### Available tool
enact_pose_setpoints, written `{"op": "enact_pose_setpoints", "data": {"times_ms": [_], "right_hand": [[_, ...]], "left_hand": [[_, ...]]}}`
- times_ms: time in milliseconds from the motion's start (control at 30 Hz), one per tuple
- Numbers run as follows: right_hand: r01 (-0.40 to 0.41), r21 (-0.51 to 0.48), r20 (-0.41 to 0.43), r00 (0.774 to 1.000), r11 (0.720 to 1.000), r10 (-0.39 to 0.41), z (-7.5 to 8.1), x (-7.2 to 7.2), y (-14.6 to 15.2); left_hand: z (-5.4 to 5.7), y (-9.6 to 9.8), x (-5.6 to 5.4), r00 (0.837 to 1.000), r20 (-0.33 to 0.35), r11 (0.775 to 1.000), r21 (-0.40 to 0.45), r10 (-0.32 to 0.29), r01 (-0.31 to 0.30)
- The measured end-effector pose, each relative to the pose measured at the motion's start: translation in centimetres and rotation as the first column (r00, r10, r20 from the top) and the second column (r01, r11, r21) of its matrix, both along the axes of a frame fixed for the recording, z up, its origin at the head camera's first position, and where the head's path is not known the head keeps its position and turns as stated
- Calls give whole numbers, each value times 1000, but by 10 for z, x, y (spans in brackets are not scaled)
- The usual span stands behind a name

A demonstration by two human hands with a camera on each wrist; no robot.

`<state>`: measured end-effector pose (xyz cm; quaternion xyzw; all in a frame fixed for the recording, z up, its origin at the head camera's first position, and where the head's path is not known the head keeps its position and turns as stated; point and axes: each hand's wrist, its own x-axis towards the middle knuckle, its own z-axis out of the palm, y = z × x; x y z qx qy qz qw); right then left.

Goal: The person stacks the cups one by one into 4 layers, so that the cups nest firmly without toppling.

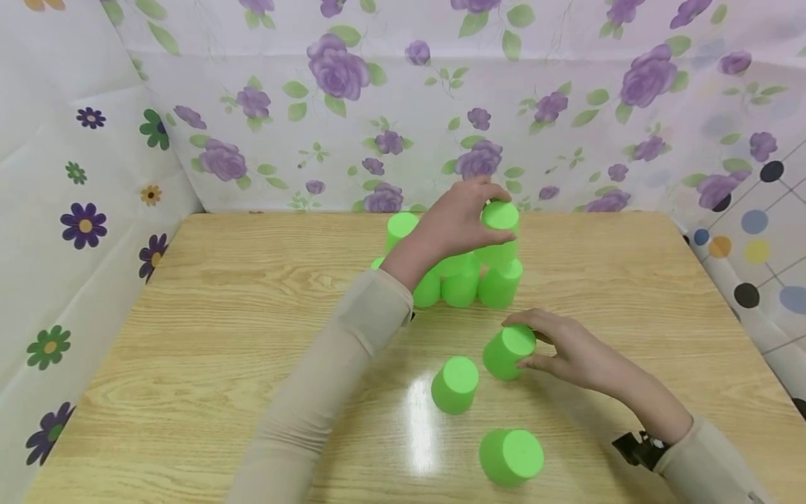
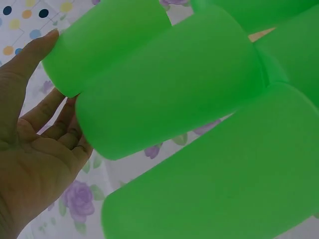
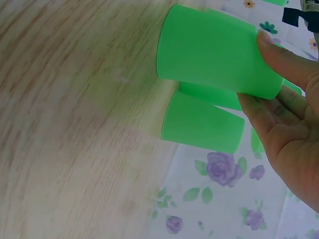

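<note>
Near the far edge of the table, my left hand (image 1: 458,218) grips an upside-down green cup (image 1: 501,218) at the right end of a stack's upper row. In the left wrist view, thumb and fingers reach around that cup's narrow end, with another cup (image 2: 169,84) close beside it. Lower-row cups (image 1: 500,285) stand beneath, partly hidden by my left hand and sleeve. My right hand (image 1: 569,353) holds another green cup (image 1: 507,352) between thumb and fingers, in front of the stack. In the right wrist view this cup (image 3: 214,52) has its wide rim toward the wood; contact is unclear.
Two loose green cups, one in the middle (image 1: 455,385) and one near the front (image 1: 511,457), stand upside down on the wooden table (image 1: 220,364). Flowered cloth (image 1: 277,140) hangs behind the table. A dark strap (image 1: 642,450) circles my right wrist.
</note>
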<state>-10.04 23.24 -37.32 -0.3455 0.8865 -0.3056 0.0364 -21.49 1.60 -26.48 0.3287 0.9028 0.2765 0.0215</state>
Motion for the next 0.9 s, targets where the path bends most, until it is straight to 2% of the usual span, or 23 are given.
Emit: {"op": "enact_pose_setpoints", "data": {"times_ms": [200, 467, 900], "right_hand": [[0, -3, 4, 1000, 1000, 0, 0, 0, 0], [15, -6, 10, 1000, 1000, -15, -3, 0, 1], [24, -10, 32, 999, 1000, -24, -3, 2, 1]], "left_hand": [[-7, 2, -4, 999, 53, 1000, -29, -10, 12], [-13, 3, -2, 999, 50, 998, -62, -11, 14], [-14, 3, -1, 999, 48, 997, -78, -14, 18]]}}
